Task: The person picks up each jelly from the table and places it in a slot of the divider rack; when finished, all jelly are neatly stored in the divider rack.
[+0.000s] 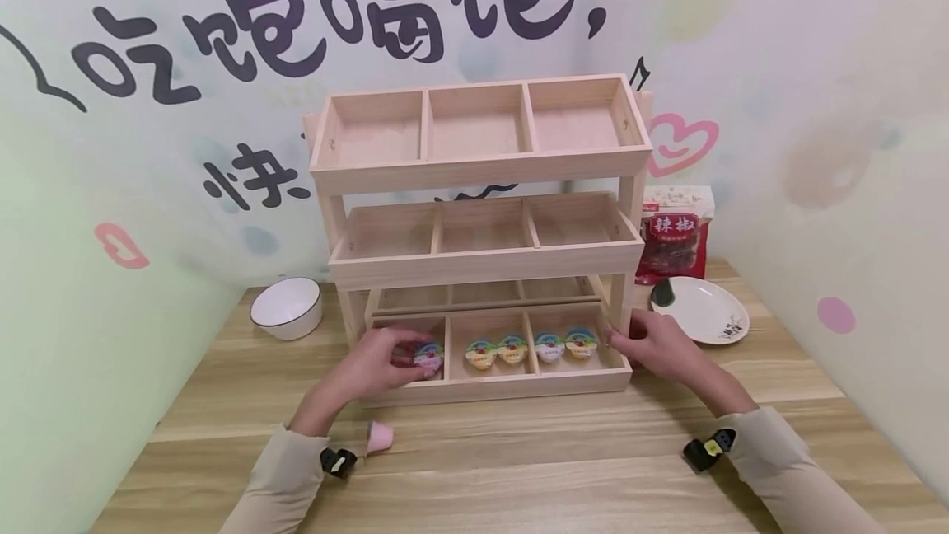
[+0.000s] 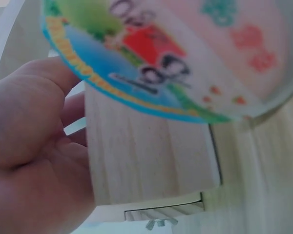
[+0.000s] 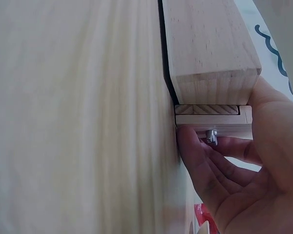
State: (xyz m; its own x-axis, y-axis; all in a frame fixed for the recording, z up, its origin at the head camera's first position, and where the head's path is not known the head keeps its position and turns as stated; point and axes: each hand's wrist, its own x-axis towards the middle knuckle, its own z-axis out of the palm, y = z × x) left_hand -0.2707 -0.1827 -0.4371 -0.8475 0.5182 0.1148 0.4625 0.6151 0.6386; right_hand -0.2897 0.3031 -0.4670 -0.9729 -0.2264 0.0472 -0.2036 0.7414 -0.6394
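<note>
A three-tier wooden shelf rack (image 1: 485,262) stands in the head view. My left hand (image 1: 374,363) reaches into the bottom tier's left compartment, thumb and fingers round a pink jelly cup (image 1: 428,357). In the left wrist view the fingertips of my left hand (image 2: 39,141) are hidden behind the tier's wooden end. Close to that camera looms a printed lid (image 2: 161,58); the pink cup (image 1: 381,437) it belongs to lies on its side on the table. My right hand (image 1: 661,344) grips the tier's right end, fingers curled about the wood near a metal bolt (image 3: 212,137).
Yellow jelly cups (image 1: 480,355) sit in the middle compartment, with a white-lidded cup (image 1: 549,348) and another in the right one. A white bowl (image 1: 287,307) is at left. At right are an oval plate (image 1: 704,311) and a red food bag (image 1: 673,241).
</note>
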